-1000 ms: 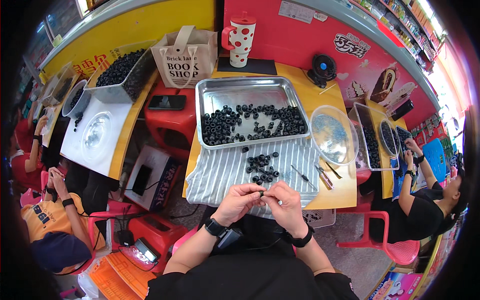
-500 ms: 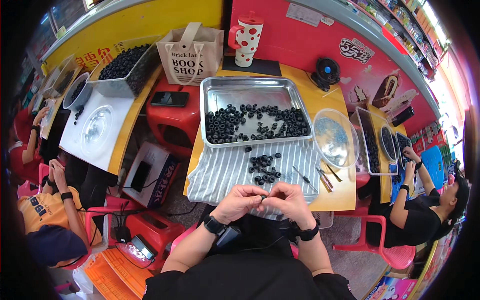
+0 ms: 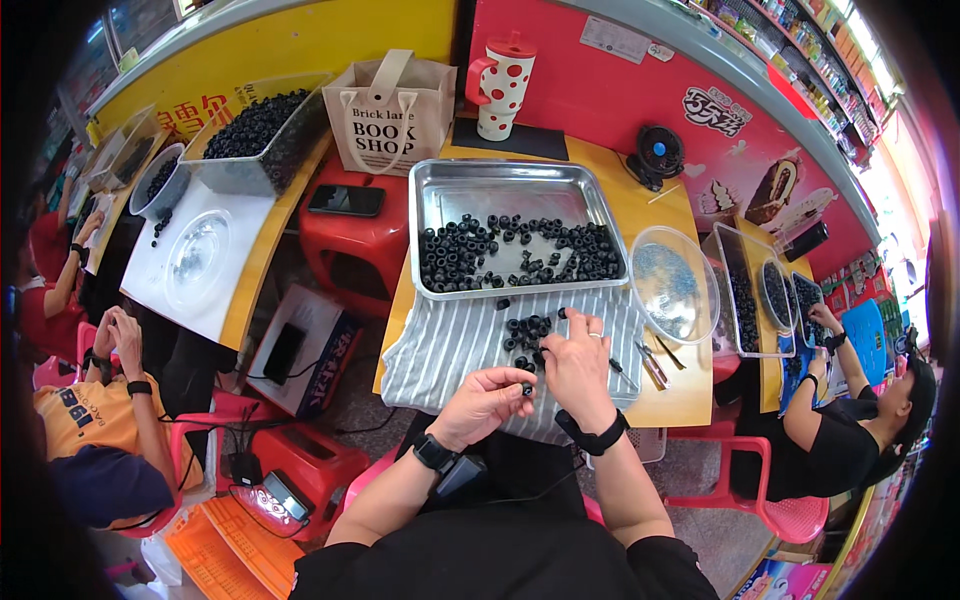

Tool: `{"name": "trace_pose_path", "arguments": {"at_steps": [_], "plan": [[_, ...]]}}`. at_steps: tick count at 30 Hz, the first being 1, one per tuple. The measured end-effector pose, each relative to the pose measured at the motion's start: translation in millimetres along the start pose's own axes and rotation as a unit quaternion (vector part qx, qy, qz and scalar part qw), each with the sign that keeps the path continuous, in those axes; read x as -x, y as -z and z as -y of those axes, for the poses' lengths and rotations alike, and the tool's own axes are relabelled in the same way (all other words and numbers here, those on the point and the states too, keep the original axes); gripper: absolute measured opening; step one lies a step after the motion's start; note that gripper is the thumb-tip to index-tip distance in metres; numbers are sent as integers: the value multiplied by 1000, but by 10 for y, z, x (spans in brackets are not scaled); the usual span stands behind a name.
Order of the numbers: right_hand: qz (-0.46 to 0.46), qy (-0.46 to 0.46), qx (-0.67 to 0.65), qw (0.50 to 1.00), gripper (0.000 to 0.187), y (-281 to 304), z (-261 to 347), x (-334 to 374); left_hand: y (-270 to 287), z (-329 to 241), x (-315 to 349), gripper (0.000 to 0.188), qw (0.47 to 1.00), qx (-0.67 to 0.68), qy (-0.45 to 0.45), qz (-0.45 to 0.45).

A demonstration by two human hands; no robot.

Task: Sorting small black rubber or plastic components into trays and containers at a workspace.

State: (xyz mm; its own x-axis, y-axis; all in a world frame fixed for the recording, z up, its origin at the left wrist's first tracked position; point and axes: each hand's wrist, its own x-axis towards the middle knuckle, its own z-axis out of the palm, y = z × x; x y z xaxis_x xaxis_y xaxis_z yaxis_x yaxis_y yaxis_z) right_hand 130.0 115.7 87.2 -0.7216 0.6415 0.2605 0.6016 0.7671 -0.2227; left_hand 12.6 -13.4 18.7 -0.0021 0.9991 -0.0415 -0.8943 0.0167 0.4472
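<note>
My left hand (image 3: 485, 405) pinches one small black ring-shaped part (image 3: 527, 389) between thumb and fingertips, just off the near edge of the striped cloth (image 3: 430, 345). Over the loose pile of black parts (image 3: 525, 332) on that cloth lies my right hand (image 3: 580, 365), palm down, fingers apart. Its fingertips reach the pile's right side and hide some parts. Beyond the cloth, a shallow metal tray (image 3: 510, 180) holds many more of these parts. A thin dark tool (image 3: 615, 366) lies right beside my right hand.
Right of the tray sits a round clear lid or dish (image 3: 670, 285) with bluish bits; near it lie slim hand tools (image 3: 655, 368). Behind stand a dotted tumbler (image 3: 502, 90), a fabric bag (image 3: 390, 115) and a small black fan (image 3: 657, 155). Co-workers sit on both sides.
My hands have parted. The right hand has gone forward from the pinch onto the pile on the cloth, while the left stays near its place, still pinching the black part.
</note>
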Motion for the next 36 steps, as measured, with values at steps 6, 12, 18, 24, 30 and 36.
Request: {"name": "trace_pose_path", "arguments": {"at_steps": [6,12,18,24,30,36], "plan": [[-5,8,32,999,15,-21,64,-4,14,6,-16,26,1000,-4,-3,-2],[-4,17,46,999,18,-93,52,-11,-6,16,-23,26,1000,-2,-11,-1],[-43,10,-63,997,11,157,-54,192,-13,25,-16,25,1000,2,-8,-13],[-22,58,-64,996,12,-1,-107,523,-27,0,-30,26,1000,-5,-12,-6],[-117,-4,-139,983,11,66,-191,566,-36,11,-19,24,1000,-20,-19,-13],[-72,23,-115,990,12,84,8,571,-56,0,-13,25,999,-18,-26,-19]]}}
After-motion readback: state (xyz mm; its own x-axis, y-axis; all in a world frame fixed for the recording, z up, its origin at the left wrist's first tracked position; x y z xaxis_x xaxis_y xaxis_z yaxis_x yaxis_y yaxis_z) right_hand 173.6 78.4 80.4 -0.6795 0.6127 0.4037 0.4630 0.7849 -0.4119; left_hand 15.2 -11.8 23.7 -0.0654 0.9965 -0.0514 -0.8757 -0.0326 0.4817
